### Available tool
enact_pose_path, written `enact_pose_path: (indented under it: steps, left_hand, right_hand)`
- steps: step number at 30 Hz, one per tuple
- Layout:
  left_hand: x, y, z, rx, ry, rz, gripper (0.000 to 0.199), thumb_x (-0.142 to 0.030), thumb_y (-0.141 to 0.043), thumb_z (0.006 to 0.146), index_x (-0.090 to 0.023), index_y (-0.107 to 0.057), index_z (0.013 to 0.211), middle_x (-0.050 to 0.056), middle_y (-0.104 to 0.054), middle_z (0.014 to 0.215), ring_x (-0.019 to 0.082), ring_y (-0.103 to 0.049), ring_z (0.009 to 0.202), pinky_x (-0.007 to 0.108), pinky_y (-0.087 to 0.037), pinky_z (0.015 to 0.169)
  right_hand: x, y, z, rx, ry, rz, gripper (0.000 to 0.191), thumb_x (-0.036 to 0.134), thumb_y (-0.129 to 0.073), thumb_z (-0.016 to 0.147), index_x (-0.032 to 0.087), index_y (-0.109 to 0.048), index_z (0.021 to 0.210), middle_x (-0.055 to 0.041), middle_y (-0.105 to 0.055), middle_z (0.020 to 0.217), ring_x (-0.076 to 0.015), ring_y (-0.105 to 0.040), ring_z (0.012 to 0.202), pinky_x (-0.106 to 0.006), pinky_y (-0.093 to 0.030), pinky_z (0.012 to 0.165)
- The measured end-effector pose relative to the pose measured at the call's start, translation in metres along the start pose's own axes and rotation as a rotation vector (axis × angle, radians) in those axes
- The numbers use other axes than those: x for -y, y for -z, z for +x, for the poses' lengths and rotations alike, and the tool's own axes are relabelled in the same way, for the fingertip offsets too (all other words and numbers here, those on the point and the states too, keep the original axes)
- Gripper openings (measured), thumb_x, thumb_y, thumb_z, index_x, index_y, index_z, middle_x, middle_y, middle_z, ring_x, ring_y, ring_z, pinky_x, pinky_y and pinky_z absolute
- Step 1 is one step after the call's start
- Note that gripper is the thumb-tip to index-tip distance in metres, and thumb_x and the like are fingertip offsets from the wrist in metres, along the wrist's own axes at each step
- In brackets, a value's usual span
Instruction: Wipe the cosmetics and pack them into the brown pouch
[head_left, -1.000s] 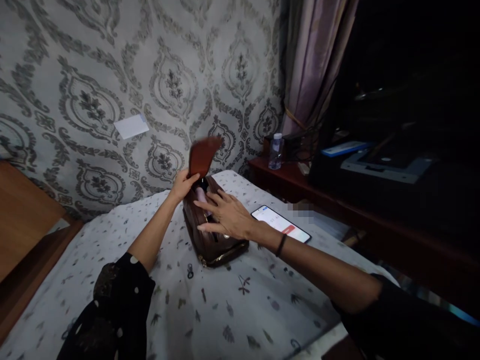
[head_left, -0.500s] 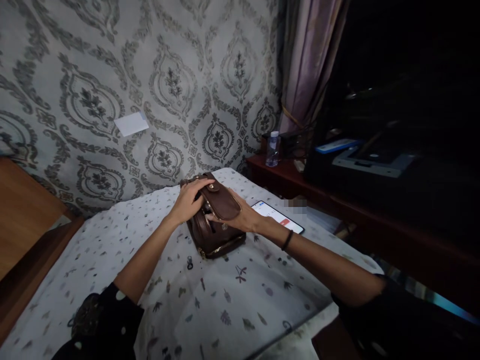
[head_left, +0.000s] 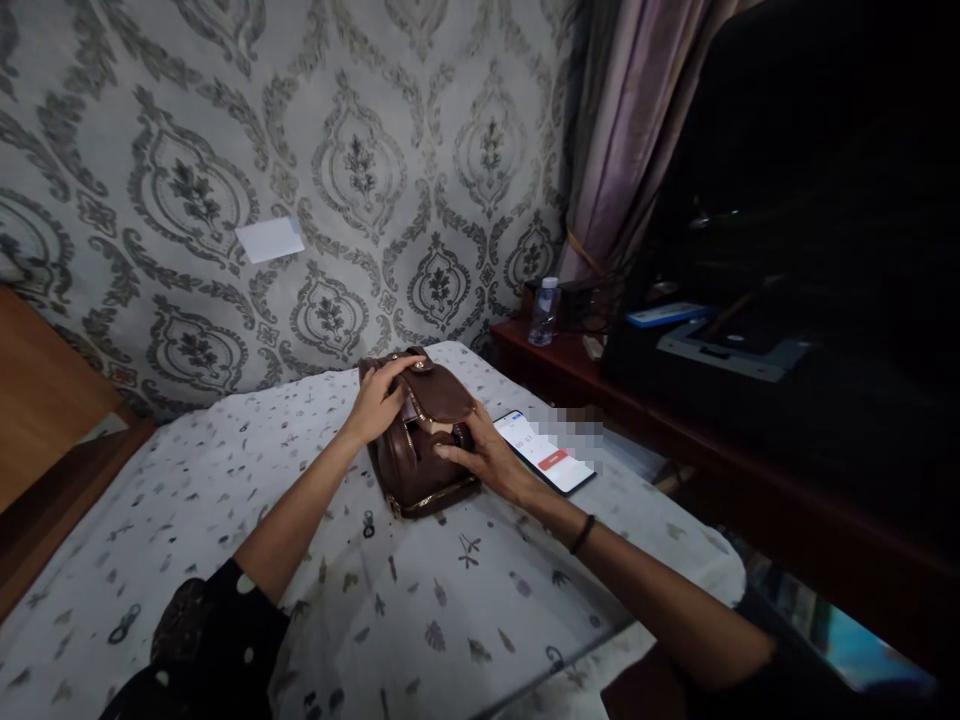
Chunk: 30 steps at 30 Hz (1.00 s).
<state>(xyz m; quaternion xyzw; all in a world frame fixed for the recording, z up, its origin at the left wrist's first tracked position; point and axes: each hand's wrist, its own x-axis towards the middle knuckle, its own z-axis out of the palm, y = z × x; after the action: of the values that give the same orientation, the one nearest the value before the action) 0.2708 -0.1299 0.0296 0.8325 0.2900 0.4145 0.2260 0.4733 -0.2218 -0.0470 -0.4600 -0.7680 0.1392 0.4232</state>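
A small brown leather handbag [head_left: 427,475] with gold zips stands on the patterned bedsheet. Its front flap [head_left: 442,392] is partly lifted, and a dark opening shows beneath. My left hand [head_left: 375,402] grips the bag's upper left side, its index finger stretched along the top to a metal stud. At the right front, my right hand [head_left: 491,455] holds the flap's edge with its fingers, partly hidden by it. The thumb reaches across the front pocket. A dark band circles my right wrist.
A lit phone [head_left: 551,455] lies right of the bag. Beyond it, a clear bottle [head_left: 544,312] stands on a dark red ledge [head_left: 517,340] beside a dark screen. Patterned wallpaper rises behind the bed, and a wooden panel [head_left: 52,410] is at left.
My right hand has shifted lower and its thumb now shows in front of the pocket. The flap sits a little higher, showing more of the front. My left hand stays on the bag.
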Motion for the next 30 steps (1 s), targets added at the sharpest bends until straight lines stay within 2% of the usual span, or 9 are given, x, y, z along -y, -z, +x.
enact_pose_path:
  steps: [5,8,10,14,18,22,24,26,30]
  left_hand:
    - [0.002,-0.001,0.000,-0.021,-0.005,-0.012,0.039,-0.042,-0.056,0.095,-0.028,-0.067,0.130,0.006,-0.067,0.137,0.030,-0.054,0.135,0.045,-0.034,0.118]
    - [0.003,-0.002,0.000,-0.024,-0.008,0.004,0.037,-0.036,-0.054,0.096,-0.028,-0.067,0.130,0.005,-0.067,0.136,0.029,-0.054,0.134,0.046,-0.033,0.119]
    - [0.004,-0.003,0.000,-0.024,-0.006,0.020,0.037,-0.031,-0.053,0.095,-0.029,-0.067,0.130,0.004,-0.067,0.136,0.028,-0.055,0.134,0.047,-0.032,0.119]
    - [0.004,-0.004,-0.003,-0.020,0.002,0.062,0.040,-0.022,-0.047,0.093,-0.028,-0.070,0.126,0.005,-0.067,0.137,0.027,-0.053,0.136,0.050,-0.029,0.121]
    - [-0.005,-0.003,-0.012,-0.005,0.013,0.121,0.046,-0.015,-0.044,0.087,-0.026,-0.073,0.121,0.007,-0.064,0.139,0.028,-0.049,0.139,0.055,-0.024,0.122]
    - [-0.022,0.000,-0.029,0.092,0.017,0.274,0.060,-0.011,-0.044,0.080,-0.030,-0.066,0.132,0.005,-0.056,0.149,0.030,-0.038,0.147,0.062,-0.016,0.122]
    - [-0.030,0.002,-0.039,0.151,-0.005,0.337,0.061,-0.013,-0.044,0.082,-0.031,-0.061,0.138,0.004,-0.050,0.155,0.030,-0.030,0.152,0.063,-0.013,0.122]
    - [-0.038,0.002,-0.050,0.174,-0.044,0.345,0.054,-0.018,-0.044,0.088,-0.033,-0.060,0.138,0.003,-0.046,0.158,0.030,-0.026,0.153,0.063,-0.012,0.123]
    - [-0.044,-0.006,-0.069,0.104,-0.124,0.401,0.040,-0.038,-0.051,0.096,-0.032,-0.062,0.135,0.006,-0.045,0.158,0.033,-0.026,0.152,0.064,-0.015,0.122]
  right_hand:
    - [0.000,0.002,0.002,-0.044,-0.005,0.187,0.058,0.060,-0.054,0.094,0.030,-0.054,0.143,-0.0105,-0.046,0.148,-0.0290,-0.034,0.146,-0.050,-0.030,0.121]
    - [0.000,-0.007,0.005,-0.161,-0.041,0.292,0.052,0.059,-0.055,0.094,0.031,-0.059,0.137,-0.0097,-0.049,0.144,-0.0279,-0.040,0.142,-0.050,-0.029,0.122]
    - [0.000,-0.014,0.007,-0.241,-0.058,0.310,0.055,0.061,-0.060,0.091,0.029,-0.060,0.135,-0.0107,-0.049,0.142,-0.0283,-0.043,0.138,-0.050,-0.031,0.121]
    - [-0.003,-0.023,0.011,-0.290,-0.025,0.257,0.070,0.063,-0.060,0.089,0.025,-0.049,0.146,-0.0139,-0.049,0.143,-0.0301,-0.044,0.137,-0.051,-0.035,0.118]
    - [-0.009,-0.024,0.009,-0.282,0.068,0.178,0.078,0.060,-0.052,0.094,0.023,-0.029,0.158,-0.0151,-0.042,0.154,-0.0302,-0.039,0.143,-0.054,-0.031,0.120]
    - [-0.013,-0.027,0.003,-0.294,0.108,0.150,0.078,0.056,-0.049,0.096,0.021,-0.022,0.160,-0.0162,-0.035,0.160,-0.0308,-0.033,0.148,-0.055,-0.028,0.122]
    - [-0.012,-0.028,-0.002,-0.293,0.111,0.139,0.077,0.058,-0.045,0.097,0.023,-0.021,0.161,-0.0150,-0.030,0.163,-0.0303,-0.028,0.152,-0.054,-0.027,0.123]
    - [-0.010,-0.028,-0.009,-0.275,0.121,0.143,0.077,0.061,-0.040,0.099,0.024,-0.018,0.162,-0.0131,-0.023,0.166,-0.0297,-0.022,0.154,-0.053,-0.025,0.124]
    - [-0.007,-0.025,-0.020,-0.244,0.115,0.174,0.073,0.062,-0.035,0.101,0.028,-0.017,0.163,-0.0077,-0.015,0.170,-0.0272,-0.017,0.156,-0.051,-0.022,0.125]
